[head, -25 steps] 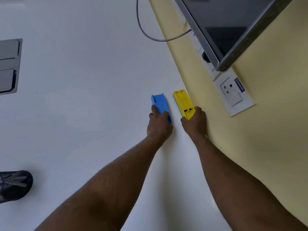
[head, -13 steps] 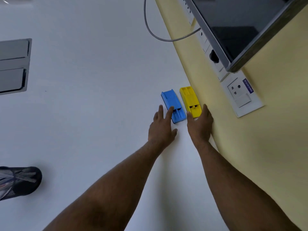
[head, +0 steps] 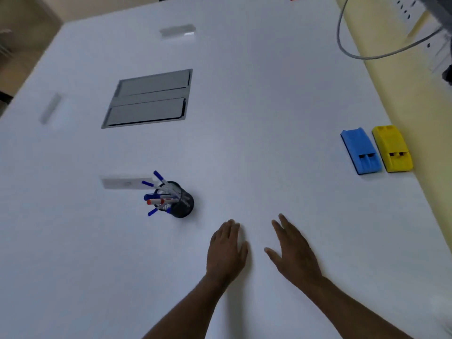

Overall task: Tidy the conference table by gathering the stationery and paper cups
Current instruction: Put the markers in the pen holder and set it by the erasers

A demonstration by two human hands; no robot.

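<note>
My left hand (head: pixel 226 250) and right hand (head: pixel 294 255) empty, fingers (head: pixel 281 225) spread flat over bare tabletop (head: pixel 269 118), erasers (head: pixel 361 152) well apart.

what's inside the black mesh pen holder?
The black mesh pen holder holds a bunch of pens and markers, mostly blue-capped, one red-capped. Their lower ends and the holder's bottom are hidden.

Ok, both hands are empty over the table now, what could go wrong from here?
The pen holder is crowded with markers leaning out to one side; a careless grab by the left hand might tip it. The blue eraser and yellow eraser lie at the table's right edge, so a nudge could push the yellow one off.
</note>
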